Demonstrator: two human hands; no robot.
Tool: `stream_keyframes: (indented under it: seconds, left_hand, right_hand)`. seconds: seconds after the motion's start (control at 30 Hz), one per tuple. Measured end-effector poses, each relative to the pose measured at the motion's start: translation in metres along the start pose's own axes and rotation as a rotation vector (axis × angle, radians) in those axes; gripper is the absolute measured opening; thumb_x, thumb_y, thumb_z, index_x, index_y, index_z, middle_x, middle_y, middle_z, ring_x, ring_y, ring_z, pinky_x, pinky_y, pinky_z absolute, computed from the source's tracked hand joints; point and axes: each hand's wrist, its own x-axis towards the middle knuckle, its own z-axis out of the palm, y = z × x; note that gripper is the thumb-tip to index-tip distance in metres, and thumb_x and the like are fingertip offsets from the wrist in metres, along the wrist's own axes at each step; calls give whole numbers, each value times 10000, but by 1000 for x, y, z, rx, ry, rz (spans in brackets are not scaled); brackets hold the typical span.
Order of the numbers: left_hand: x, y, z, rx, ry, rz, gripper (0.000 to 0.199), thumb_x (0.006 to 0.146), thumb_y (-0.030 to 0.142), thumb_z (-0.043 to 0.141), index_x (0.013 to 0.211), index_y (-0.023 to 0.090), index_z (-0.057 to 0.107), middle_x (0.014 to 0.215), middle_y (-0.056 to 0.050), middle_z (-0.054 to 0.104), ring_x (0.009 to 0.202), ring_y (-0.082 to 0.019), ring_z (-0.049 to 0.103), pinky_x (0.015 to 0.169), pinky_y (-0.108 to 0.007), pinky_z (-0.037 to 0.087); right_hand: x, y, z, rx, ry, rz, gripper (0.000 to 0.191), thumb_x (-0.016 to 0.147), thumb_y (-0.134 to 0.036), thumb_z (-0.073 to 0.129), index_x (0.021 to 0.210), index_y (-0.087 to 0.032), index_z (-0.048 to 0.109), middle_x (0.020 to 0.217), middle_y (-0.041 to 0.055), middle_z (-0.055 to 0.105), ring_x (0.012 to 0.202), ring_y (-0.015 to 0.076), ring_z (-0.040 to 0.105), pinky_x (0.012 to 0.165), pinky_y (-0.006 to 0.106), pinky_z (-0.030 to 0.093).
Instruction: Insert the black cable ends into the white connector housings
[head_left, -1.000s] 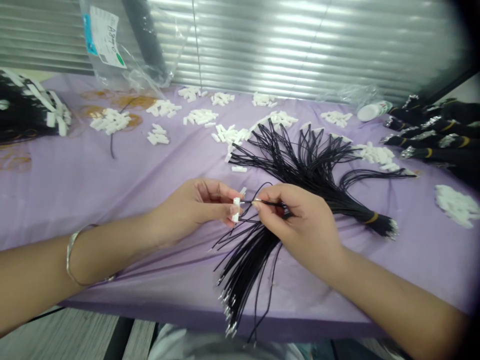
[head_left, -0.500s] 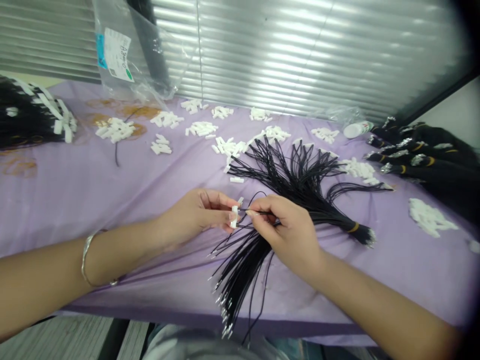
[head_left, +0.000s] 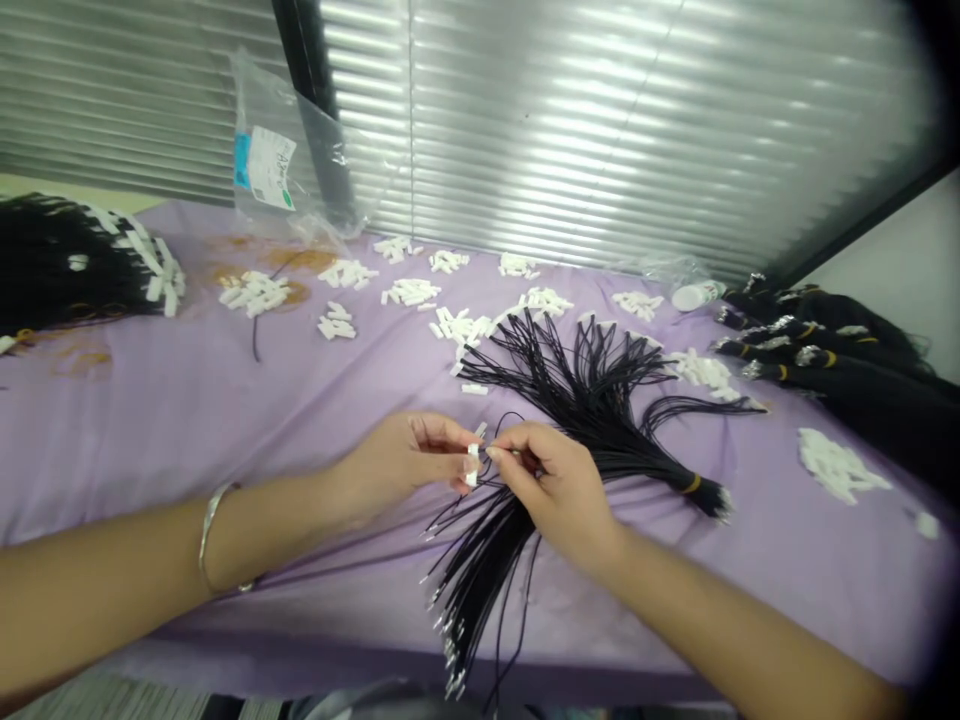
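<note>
My left hand [head_left: 405, 462] pinches a small white plastic connector [head_left: 472, 464] between thumb and fingers. My right hand [head_left: 559, 488] pinches the metal-tipped end of a thin black wire [head_left: 517, 418] and holds that tip against the connector. Both hands hover just above a loose bundle of black wires [head_left: 487, 540] whose metal-tipped ends fan out toward the table's near edge. A second bundle [head_left: 600, 385], bound with a yellow band [head_left: 691, 484], fans out behind my right hand.
A purple cloth [head_left: 150, 420] covers the table. Small heaps of white connectors [head_left: 255, 292] lie across the back and right [head_left: 836, 462]. Finished wires with connectors [head_left: 67, 265] pile at far left, banded black bundles [head_left: 825, 350] at far right. A clear plastic bag [head_left: 289, 160] leans on the blinds.
The camera has tilted up, so the table and hands sit lower in view. My right hand has brought the wire tip closer, up against the connector.
</note>
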Motion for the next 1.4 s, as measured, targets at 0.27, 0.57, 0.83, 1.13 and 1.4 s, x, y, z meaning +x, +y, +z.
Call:
stream_keyframes:
  seconds: [0.27,0.57,0.83,1.13,1.4]
  left_hand:
    - [1,2,-5,-79,7,-14,211,684,211,733,861,132,648,731,7,640,656,-77,578,685,-226,468]
    - [0,3,-5,6,-75,-27,166,716,133,694,873,132,641,731,12,650,661,-64,592,672,-191,475]
    - [-4,1,-1,94,-71,40,175,702,116,702,860,119,628,730,8,661,656,-73,614,684,-201,492]
    - [-2,2,0,8,-32,-7,164,687,124,714,833,126,638,699,1,665,645,-91,627,671,-213,516]
    - [-2,3,0,3,-23,-4,157,680,129,721,813,127,638,696,6,665,636,-90,623,682,-228,517]
  right_hand:
    - [4,4,-29,137,50,-111,260,886,-133,430,1062,-211,604,900,46,557,818,122,549,741,275,450]
    - [3,6,-28,693,-21,123,216,919,-390,386,830,-206,455,663,-20,379,595,103,370,557,248,340]
    - [6,-2,-31,24,-64,-38,88,818,-155,553,731,-150,543,646,-12,485,569,69,404,527,202,336]
    - [5,-3,-30,-54,-5,-81,121,786,-122,579,680,-159,532,592,-21,483,528,62,397,480,199,325]
    - [4,-4,-28,-71,-18,-8,153,774,-132,580,634,-159,524,559,-24,471,503,61,399,443,195,305]
